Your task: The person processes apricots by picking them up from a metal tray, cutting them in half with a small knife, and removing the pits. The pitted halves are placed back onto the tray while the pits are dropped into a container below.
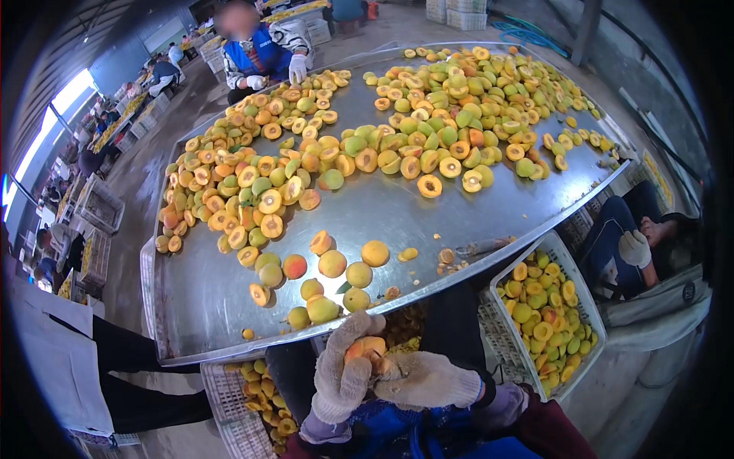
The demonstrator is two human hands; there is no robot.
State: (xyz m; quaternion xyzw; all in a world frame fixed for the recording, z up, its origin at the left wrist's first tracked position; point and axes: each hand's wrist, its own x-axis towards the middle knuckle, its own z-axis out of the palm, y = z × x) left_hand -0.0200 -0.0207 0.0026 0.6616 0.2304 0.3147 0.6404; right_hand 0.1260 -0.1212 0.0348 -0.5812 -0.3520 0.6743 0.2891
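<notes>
"Since I can't see from here, what's the L grip [342, 372] doing?"

"Gloved, clamped on an orange fruit [365, 349], held just off the near edge of the metal desk [497, 210], abv the lap."

"And the R grip [430, 380]?"

"Gloved too, fingertips right up agst the same fruit. Can't tell if they're clamped or apart; glove hides it."

"OK, what's on the desk?"

"Big spread of fruit halves [430, 185], mostly mid & far side, pits showing in some. Smaller group nearer the edge, incl. a few round ones [332, 264]."

"Anything else nearby?"

"R crate [590, 314] w/ halves, L crate [222, 402] w/ more, partly out of view. Co-worker [264, 55] across, blue vest, white gloves."
</notes>
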